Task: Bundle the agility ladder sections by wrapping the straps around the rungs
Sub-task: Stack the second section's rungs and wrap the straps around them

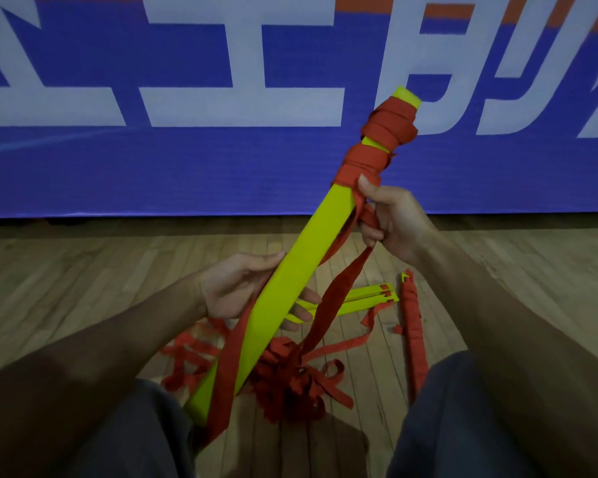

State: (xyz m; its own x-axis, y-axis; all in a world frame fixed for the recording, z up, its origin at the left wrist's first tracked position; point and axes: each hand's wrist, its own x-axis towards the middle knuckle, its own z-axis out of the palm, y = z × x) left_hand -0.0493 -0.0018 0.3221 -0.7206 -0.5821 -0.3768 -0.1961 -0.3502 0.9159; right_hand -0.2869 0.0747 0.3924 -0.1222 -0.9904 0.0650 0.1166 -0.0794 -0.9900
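Observation:
A stack of yellow-green ladder rungs [292, 270] slants up from my lap toward the upper right. Red strap windings [382, 139] cover its top end. My left hand [242, 288] grips the stack near its middle, thumb on top and fingers underneath. My right hand [390, 215] holds the red strap [339, 294] beside the rungs just below the windings. From that hand the strap hangs down to a tangled red pile [290, 377] on the floor. Another length of strap runs down along the lower part of the stack.
A second rung bundle [413, 326] wrapped in red lies on the wooden floor at right. Loose yellow rungs [363, 298] lie behind the strap. A blue banner [187, 167] with white letters stands ahead. My knees [470, 408] frame the pile.

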